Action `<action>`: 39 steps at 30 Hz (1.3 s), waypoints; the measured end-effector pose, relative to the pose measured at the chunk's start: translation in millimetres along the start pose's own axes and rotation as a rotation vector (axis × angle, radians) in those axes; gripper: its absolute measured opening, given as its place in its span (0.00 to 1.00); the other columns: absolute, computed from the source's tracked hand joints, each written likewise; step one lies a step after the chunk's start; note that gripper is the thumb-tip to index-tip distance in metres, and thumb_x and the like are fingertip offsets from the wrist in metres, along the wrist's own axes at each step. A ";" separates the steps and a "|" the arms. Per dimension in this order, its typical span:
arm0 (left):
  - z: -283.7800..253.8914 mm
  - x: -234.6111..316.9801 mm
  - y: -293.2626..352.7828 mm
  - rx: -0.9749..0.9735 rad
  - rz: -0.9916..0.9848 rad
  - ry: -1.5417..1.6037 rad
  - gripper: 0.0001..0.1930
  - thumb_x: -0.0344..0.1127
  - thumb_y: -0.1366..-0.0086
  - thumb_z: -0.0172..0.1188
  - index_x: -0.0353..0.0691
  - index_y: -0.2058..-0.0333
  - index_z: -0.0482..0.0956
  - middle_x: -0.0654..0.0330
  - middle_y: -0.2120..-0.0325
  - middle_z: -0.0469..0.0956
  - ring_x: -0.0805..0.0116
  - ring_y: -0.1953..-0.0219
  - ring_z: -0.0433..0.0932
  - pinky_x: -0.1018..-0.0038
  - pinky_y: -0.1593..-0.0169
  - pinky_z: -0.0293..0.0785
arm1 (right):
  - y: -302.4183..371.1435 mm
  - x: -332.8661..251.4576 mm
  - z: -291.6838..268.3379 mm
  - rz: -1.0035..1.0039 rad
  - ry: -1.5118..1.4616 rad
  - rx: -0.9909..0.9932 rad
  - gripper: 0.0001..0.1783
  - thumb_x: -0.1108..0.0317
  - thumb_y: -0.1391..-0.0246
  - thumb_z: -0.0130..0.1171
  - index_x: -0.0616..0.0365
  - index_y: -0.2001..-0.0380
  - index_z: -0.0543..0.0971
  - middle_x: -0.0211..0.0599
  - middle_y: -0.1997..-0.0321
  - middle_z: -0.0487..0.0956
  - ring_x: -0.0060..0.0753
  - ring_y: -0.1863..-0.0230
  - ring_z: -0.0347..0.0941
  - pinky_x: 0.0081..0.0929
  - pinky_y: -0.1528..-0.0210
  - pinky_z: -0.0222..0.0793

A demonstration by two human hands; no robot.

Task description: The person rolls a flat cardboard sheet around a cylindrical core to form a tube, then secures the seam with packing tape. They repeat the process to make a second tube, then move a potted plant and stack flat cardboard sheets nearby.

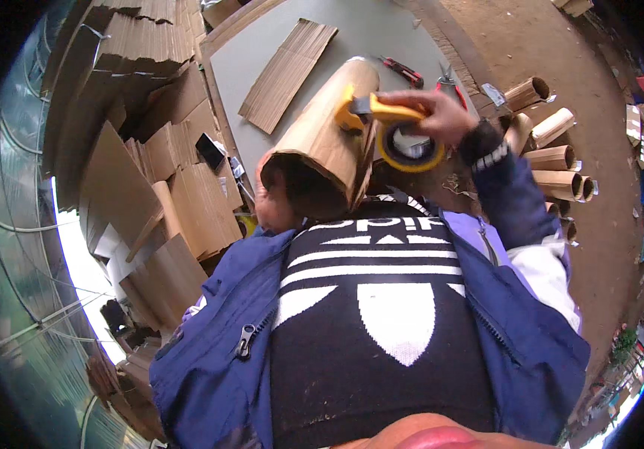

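A rolled cardboard tube [322,123] slants over the work table, its wide mouth toward me. My left hand [271,196] is closed on the near left edge of that mouth, with some fingers hidden inside. My right hand [441,116] grips a yellow tape dispenser [389,111] by its handle. The roll of tape [411,150] hangs below the handle. The dispenser's front end lies against the tube's right side, near the seam. Whether tape is stuck there I cannot tell.
On the grey tabletop [262,56] lie a flat corrugated cardboard piece [288,75], a red utility knife [403,71] and red-handled pliers [449,86]. Several finished tubes [554,157] lie on the ground at right. Cardboard sheets [194,202] are piled at left, with a phone [209,151] among them.
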State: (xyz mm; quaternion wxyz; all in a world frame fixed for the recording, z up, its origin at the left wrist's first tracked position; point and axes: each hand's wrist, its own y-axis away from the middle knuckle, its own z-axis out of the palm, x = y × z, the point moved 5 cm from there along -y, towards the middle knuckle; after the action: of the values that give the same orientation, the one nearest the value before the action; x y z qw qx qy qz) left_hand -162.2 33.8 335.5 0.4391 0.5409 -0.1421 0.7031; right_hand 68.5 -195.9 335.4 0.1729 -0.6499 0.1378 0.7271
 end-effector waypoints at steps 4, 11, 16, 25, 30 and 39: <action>-15.0 2.2 17.4 -0.112 -0.153 -0.522 0.27 0.27 0.34 0.60 0.41 0.38 0.65 0.59 0.44 0.72 0.61 0.43 0.72 0.64 0.40 0.71 | -59.6 -29.4 4.7 0.095 0.373 -0.275 0.34 0.80 0.56 0.66 0.49 0.42 0.77 0.36 0.44 0.79 0.32 0.47 0.77 0.28 0.38 0.69; 50.2 70.7 4.7 -0.813 0.889 -1.237 0.22 0.24 0.47 0.66 0.38 0.51 0.79 0.52 0.50 0.77 0.51 0.47 0.76 0.62 0.43 0.74 | -85.3 -33.2 41.2 0.215 0.352 -0.326 0.34 0.81 0.55 0.65 0.50 0.41 0.76 0.37 0.43 0.78 0.32 0.45 0.76 0.28 0.38 0.69; 78.2 78.1 -3.8 -0.993 0.997 -1.328 0.23 0.28 0.46 0.64 0.48 0.49 0.79 0.60 0.49 0.76 0.60 0.56 0.76 0.66 0.49 0.76 | -88.6 -26.5 39.2 0.269 0.231 -0.259 0.36 0.81 0.57 0.64 0.49 0.40 0.76 0.37 0.41 0.77 0.32 0.44 0.74 0.28 0.38 0.69; 105.9 69.9 5.6 -1.093 1.118 -1.540 0.13 0.34 0.46 0.62 0.47 0.59 0.80 0.68 0.57 0.81 0.66 0.58 0.75 0.72 0.52 0.78 | -82.8 -54.9 43.0 0.203 0.593 -0.308 0.35 0.78 0.57 0.65 0.49 0.41 0.77 0.37 0.43 0.80 0.32 0.48 0.78 0.26 0.41 0.71; 101.6 69.2 2.2 -1.057 1.115 -1.513 0.13 0.31 0.44 0.63 0.46 0.59 0.82 0.67 0.58 0.83 0.65 0.62 0.77 0.75 0.57 0.80 | -39.5 -57.8 21.5 0.051 0.740 -0.210 0.33 0.69 0.56 0.68 0.39 0.42 0.78 0.39 0.50 0.83 0.36 0.56 0.81 0.31 0.50 0.75; 63.2 63.0 0.0 -0.784 1.057 -1.433 0.18 0.29 0.50 0.66 0.45 0.57 0.82 0.65 0.55 0.82 0.63 0.60 0.77 0.74 0.55 0.79 | 59.0 39.2 41.8 0.195 0.142 0.123 0.38 0.88 0.59 0.61 0.55 0.40 0.75 0.39 0.47 0.77 0.31 0.42 0.72 0.30 0.32 0.60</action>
State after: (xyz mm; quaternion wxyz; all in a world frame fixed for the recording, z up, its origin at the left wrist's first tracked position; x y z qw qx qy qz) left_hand -123.8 20.3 415.0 0.0252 0.5223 -0.8245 0.2164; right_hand 1.9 -228.5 299.9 0.1308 -0.6713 0.2565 0.6830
